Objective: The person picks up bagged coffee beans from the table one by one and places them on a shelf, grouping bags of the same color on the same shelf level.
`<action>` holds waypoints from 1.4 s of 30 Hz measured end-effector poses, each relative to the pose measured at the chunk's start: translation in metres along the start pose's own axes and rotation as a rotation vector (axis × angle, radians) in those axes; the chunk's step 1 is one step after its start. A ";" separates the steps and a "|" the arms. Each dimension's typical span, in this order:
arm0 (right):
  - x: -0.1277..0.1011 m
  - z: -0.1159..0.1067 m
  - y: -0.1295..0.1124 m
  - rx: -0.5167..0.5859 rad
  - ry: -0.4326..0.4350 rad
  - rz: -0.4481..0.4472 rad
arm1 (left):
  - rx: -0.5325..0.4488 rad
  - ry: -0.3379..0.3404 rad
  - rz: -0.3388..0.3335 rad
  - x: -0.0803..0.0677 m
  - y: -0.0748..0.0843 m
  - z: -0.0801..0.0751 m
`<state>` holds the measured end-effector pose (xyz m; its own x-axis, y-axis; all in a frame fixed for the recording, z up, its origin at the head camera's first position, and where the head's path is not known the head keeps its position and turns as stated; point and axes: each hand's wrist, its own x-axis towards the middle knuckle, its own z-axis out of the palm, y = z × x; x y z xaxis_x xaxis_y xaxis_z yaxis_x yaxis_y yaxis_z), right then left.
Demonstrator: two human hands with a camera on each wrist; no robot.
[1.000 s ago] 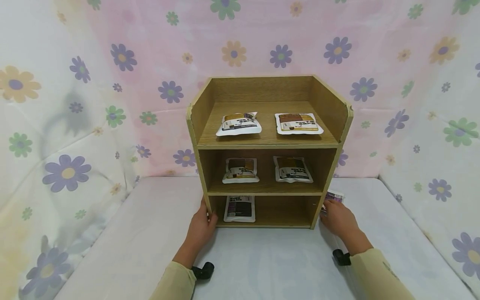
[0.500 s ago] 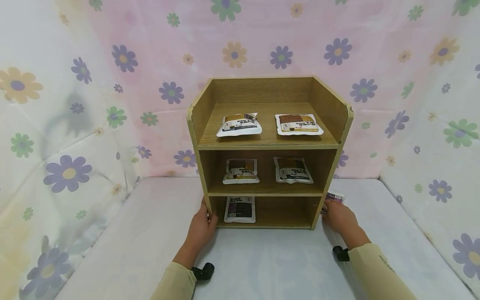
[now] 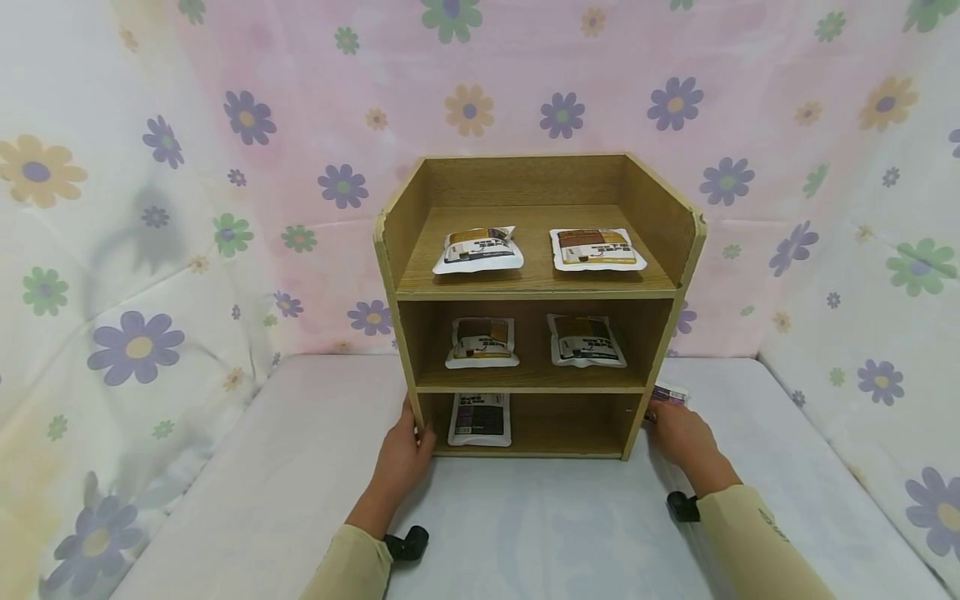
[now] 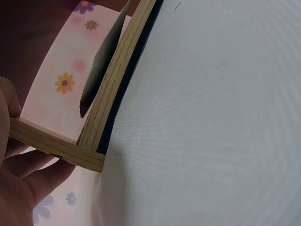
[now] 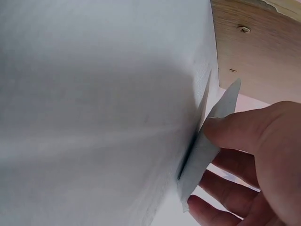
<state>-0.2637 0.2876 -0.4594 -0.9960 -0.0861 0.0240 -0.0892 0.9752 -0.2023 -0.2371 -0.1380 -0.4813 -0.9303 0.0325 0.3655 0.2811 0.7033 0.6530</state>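
A wooden three-tier shelf stands upright on the white-covered table. My left hand grips the lower end of its left side panel, thumb on the inner side and fingers outside, as the left wrist view also shows. Outside the right panel, my right hand pinches a flat white pouch with a purple print. In the right wrist view the pouch tilts close over the table, the thumb on its near face and the fingers at its other side. The panel hides part of it.
Similar pouches lie on the shelf: two on top, two in the middle, and one at the left of the bottom tier. Flowered cloth hangs behind and at both sides of the table.
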 end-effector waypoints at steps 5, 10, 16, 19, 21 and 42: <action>-0.005 -0.003 -0.001 -0.004 0.020 -0.014 | 0.005 0.007 0.006 0.000 0.000 0.000; -0.009 -0.005 0.000 -0.006 0.058 -0.036 | 0.003 0.005 -0.002 0.000 0.002 -0.001; -0.016 -0.011 -0.003 -0.025 0.040 -0.015 | 0.003 0.011 0.010 0.000 0.000 0.000; -0.019 -0.014 -0.004 -0.035 0.031 -0.007 | 0.012 0.017 0.023 0.000 -0.001 0.001; -0.021 -0.015 -0.004 -0.039 0.033 -0.003 | 0.013 0.025 0.030 0.000 -0.001 0.000; -0.045 -0.024 0.003 -0.049 0.160 -0.010 | 0.034 0.034 0.050 0.000 -0.002 0.000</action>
<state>-0.2188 0.2991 -0.4378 -0.9811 -0.0663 0.1820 -0.0949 0.9836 -0.1533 -0.2380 -0.1395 -0.4827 -0.9067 0.0445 0.4195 0.3181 0.7253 0.6106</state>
